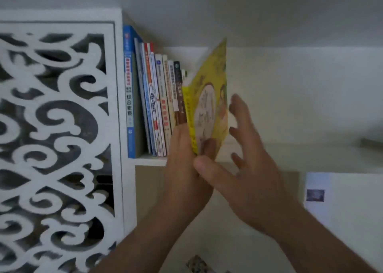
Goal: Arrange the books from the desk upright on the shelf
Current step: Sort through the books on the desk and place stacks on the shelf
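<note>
A yellow book [207, 98] stands on its lower edge on the white shelf [149, 161], tilted, at the right end of a row of upright books [153, 106]. My left hand [184, 169] grips the yellow book at its bottom corner near the spine, thumb on the front cover. My right hand [248, 158] is just right of the cover with its fingers spread and straight, its thumb lying against my left hand. Whether the right fingers touch the cover I cannot tell.
A white carved fretwork panel [56, 127] closes the shelf on the left. To the right of the yellow book the shelf board runs on bare. A white sheet with a small dark picture [342, 200] lies lower right, and a speckled object [196, 264] sits at the bottom edge.
</note>
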`<action>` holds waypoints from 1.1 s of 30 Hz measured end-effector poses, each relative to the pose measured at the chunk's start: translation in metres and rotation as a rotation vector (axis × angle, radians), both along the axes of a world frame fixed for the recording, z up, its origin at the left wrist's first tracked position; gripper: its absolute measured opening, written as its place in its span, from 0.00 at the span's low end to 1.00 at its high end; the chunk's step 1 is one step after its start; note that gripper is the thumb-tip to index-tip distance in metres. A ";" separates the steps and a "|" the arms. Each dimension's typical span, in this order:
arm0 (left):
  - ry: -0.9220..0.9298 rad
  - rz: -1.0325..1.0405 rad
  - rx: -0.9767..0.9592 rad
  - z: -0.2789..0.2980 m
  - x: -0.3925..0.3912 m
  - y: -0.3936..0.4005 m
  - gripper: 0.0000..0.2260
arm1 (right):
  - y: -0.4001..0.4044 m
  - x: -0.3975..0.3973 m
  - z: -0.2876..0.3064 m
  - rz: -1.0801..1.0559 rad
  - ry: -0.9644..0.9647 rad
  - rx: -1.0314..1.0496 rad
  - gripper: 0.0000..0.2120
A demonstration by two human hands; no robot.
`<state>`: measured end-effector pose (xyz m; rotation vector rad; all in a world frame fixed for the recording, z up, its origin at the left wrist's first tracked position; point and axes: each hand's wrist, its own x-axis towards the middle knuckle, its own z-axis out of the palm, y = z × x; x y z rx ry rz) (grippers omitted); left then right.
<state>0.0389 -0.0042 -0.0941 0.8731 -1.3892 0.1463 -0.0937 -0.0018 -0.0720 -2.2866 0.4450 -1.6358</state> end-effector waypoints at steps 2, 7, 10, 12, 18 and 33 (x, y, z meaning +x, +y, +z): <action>-0.225 0.108 0.070 0.017 -0.002 -0.028 0.27 | -0.020 0.023 0.020 -0.014 0.107 0.070 0.29; -0.531 0.222 0.150 0.006 0.023 -0.043 0.23 | -0.094 0.033 0.052 -0.262 0.121 0.169 0.21; -0.515 0.245 0.109 -0.030 0.043 -0.031 0.17 | -0.114 0.052 0.055 -0.131 0.250 0.212 0.22; -0.532 0.225 0.010 -0.051 0.052 -0.028 0.16 | -0.119 0.063 0.057 -0.014 0.315 0.222 0.24; -0.658 0.103 0.150 -0.144 0.073 -0.029 0.13 | -0.156 0.067 0.048 0.058 0.476 0.279 0.37; -1.070 0.017 0.809 -0.295 0.081 -0.051 0.41 | -0.145 0.054 0.028 -0.433 0.725 0.235 0.35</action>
